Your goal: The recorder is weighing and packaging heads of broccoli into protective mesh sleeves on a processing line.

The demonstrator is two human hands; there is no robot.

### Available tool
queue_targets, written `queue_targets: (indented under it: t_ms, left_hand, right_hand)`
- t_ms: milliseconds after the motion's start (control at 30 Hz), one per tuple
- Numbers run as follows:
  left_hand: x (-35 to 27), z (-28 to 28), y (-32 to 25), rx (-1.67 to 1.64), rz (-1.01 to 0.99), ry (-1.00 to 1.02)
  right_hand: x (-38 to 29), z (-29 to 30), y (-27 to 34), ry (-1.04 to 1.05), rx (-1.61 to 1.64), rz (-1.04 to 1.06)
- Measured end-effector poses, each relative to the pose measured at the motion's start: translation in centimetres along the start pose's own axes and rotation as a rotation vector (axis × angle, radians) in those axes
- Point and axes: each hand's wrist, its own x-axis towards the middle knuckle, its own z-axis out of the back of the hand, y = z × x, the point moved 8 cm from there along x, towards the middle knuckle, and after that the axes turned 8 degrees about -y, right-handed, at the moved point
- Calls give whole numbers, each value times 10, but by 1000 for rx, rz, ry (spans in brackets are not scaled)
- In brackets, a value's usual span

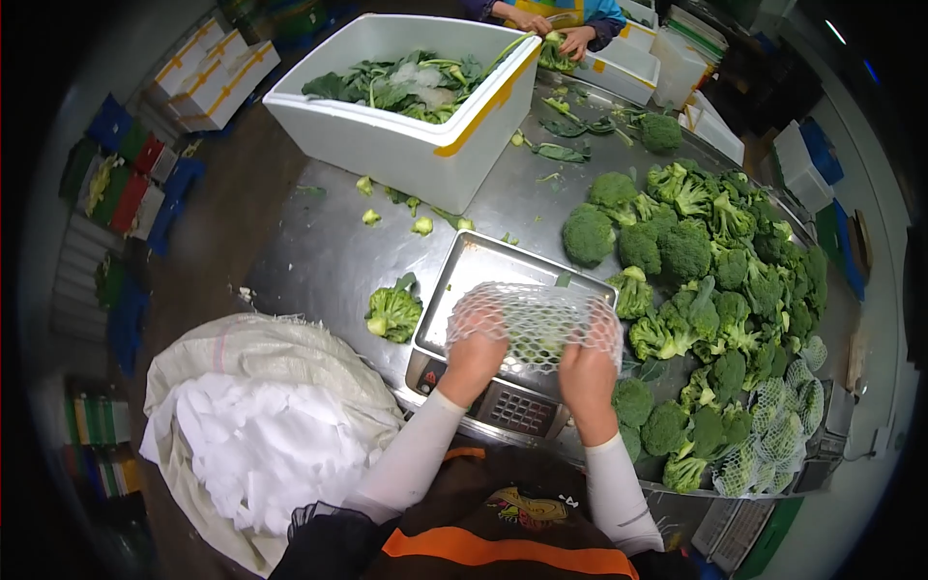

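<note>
Over the tray of a digital scale [464,264], a white foam mesh sleeve [540,308] is stretched between both hands. My left hand [475,344] is inside its left end, and my right hand [591,355] is inside the right end; the mesh covers the fingers of both. Something pale green shows blurred through the mesh, perhaps broccoli. A single broccoli head [394,313] lies on the steel table left of the scale. To the right is a large pile of broccoli [685,246], with several heads in foam mesh [776,428] at its near right end.
A white foam box [391,145] of broccoli leaves and ice stands behind the scale. An open woven sack [239,341] full of white foam material [268,449] is at the near left. Trimmings lie on the steel table [326,225]. Across it, a co-worker's hands [576,42] hold broccoli.
</note>
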Motion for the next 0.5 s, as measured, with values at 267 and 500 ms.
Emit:
queue_targets:
  t_ms: [267,500]
  left_hand:
    - [30,-28,8,-45,403,445]
    - [24,-64,64,-667,1001,713]
  right_hand:
    - [16,-55,-93,95,154,-342]
    - [6,-114,-154,405,688,-786]
